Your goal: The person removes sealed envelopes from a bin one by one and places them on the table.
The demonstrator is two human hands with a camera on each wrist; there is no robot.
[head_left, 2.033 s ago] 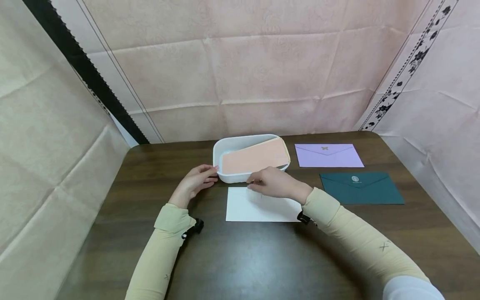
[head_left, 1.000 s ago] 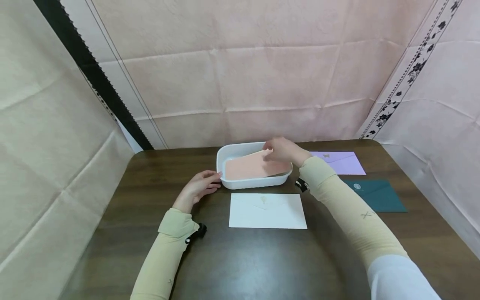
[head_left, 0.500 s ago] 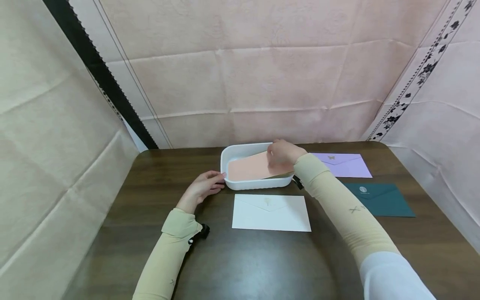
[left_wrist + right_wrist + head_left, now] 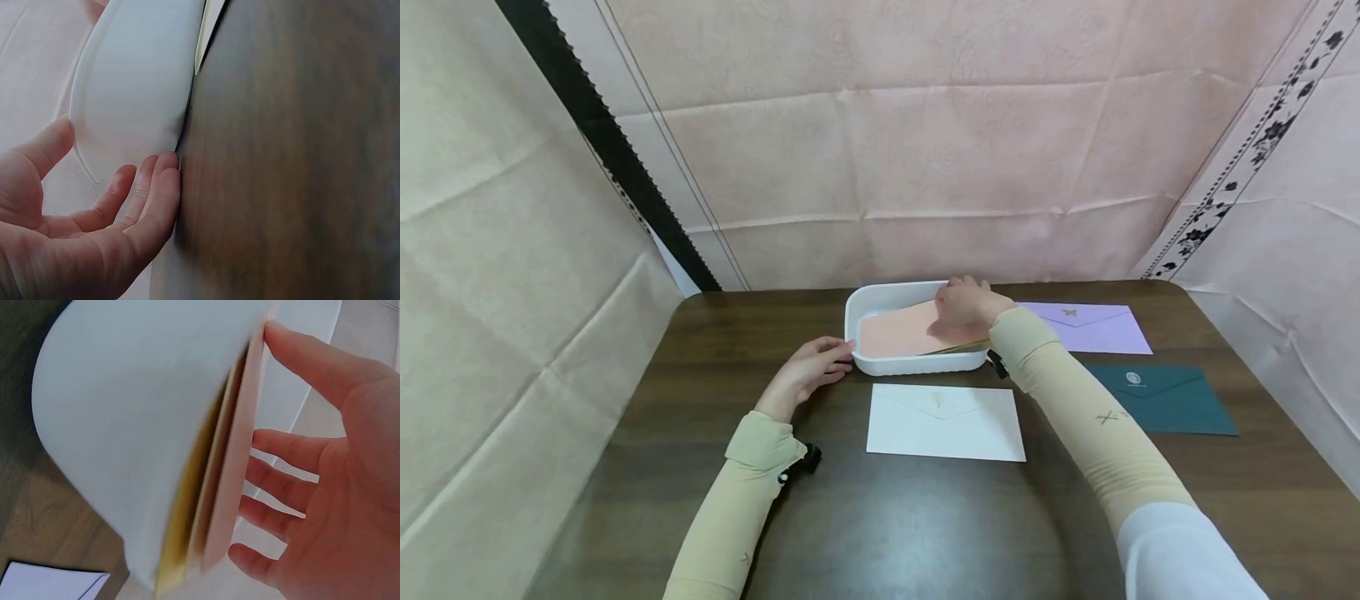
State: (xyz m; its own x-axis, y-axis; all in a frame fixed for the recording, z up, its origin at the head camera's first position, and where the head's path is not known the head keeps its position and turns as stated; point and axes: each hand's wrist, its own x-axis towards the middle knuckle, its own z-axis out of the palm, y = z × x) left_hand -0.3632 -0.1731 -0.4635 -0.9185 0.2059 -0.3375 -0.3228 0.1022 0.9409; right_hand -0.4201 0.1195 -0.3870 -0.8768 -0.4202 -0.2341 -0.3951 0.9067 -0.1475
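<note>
A white plastic tub [image 4: 887, 367] stands at the back of the table, with a plain pink envelope [image 4: 895, 329] on top of other paper pieces inside. My left hand [image 4: 808, 373] holds the tub's left end: the thumb is at the rim, the fingers low along the wall. My right hand [image 4: 966, 304] reaches down over the right part of the pink envelope. In the right wrist view, its thumb and extended fingers touch the pink face. Beneath that lie cream and yellow edges [image 4: 187, 519]. A white envelope [image 4: 946, 423] lies in front of the tub, flap side up.
Right of the tub, a lilac envelope [image 4: 1090, 327] with a butterfly mark lies behind a dark teal envelope [image 4: 1161, 400] with a round seal; my right forearm passes close to both. Pale patterned cloth [image 4: 970, 167] hangs behind and beside the dark wooden table [image 4: 880, 533].
My right hand has left the white envelope and moved back and up into the tub, over the pink envelope. My left hand has stayed at the tub's left end.
</note>
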